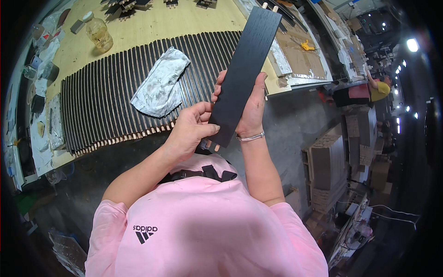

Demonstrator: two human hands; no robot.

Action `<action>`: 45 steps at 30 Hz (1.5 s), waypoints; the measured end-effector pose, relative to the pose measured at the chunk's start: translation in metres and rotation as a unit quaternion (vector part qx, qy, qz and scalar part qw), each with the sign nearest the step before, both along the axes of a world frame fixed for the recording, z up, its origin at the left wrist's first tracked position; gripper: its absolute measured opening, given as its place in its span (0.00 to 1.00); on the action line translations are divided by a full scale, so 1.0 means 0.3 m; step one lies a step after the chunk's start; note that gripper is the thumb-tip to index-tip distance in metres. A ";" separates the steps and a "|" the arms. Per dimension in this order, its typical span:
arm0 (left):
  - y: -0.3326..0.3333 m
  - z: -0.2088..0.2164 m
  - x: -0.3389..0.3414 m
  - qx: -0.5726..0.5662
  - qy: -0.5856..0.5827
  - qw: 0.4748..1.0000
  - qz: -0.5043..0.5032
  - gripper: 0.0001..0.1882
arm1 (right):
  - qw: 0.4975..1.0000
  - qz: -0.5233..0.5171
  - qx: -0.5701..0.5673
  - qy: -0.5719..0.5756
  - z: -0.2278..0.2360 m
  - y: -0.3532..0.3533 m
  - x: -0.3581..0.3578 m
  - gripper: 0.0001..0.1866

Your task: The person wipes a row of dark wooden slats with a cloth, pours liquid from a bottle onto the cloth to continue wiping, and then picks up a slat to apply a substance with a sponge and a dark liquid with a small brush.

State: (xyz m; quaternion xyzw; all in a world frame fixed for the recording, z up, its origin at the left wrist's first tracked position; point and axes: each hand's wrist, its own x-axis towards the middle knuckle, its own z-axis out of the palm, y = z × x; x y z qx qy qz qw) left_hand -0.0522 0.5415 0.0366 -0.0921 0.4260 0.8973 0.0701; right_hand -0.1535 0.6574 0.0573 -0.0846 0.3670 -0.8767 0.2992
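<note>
A black wooden board (244,69) with pale dowel pegs at both ends is held up at a slant before me. My right hand (251,106) wraps round it from beneath, fingertips showing at its left edge. My left hand (191,127) grips the lower left corner, thumb on the face and fingers curled below. Behind the board, a long row of similar dark boards (101,101) stands on edge, packed side by side, with dowels poking out along the near side. A folded white cloth (161,83) with dark smudges lies on the row.
The row rests on a pale wooden worktable (152,23). A bottle of yellowish liquid (98,33) stands at the back left. A yellow tool (308,45) lies on cardboard at right. Stacked panels (327,168) stand on the floor; another person (364,92) is farther right.
</note>
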 end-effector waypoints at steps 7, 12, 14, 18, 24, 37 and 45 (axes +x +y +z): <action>-0.002 -0.002 0.001 0.008 -0.007 1.000 -0.009 0.19 | 1.000 -0.003 0.001 -0.014 -0.006 0.002 0.001 0.41; -0.001 0.006 0.001 0.011 -0.008 1.000 -0.010 0.18 | 1.000 -0.006 0.004 -0.018 -0.012 0.001 -0.002 0.40; 0.000 0.007 -0.002 0.013 -0.008 1.000 -0.006 0.18 | 1.000 -0.011 0.008 -0.018 -0.014 -0.001 -0.004 0.40; -0.007 -0.004 -0.003 0.004 -0.010 1.000 -0.014 0.17 | 1.000 0.007 0.004 -0.018 -0.024 0.003 -0.010 0.40; -0.006 -0.005 -0.005 0.000 -0.016 1.000 -0.016 0.22 | 1.000 0.003 0.004 -0.029 -0.028 0.001 -0.011 0.40; -0.038 0.002 0.009 -0.044 -0.008 0.991 -0.125 0.20 | 0.994 -0.014 -0.085 -0.071 -0.032 0.019 -0.035 0.37; -0.022 -0.009 0.012 -0.014 -0.019 0.997 -0.075 0.17 | 0.996 -0.047 -0.047 -0.061 -0.052 -0.006 -0.053 0.35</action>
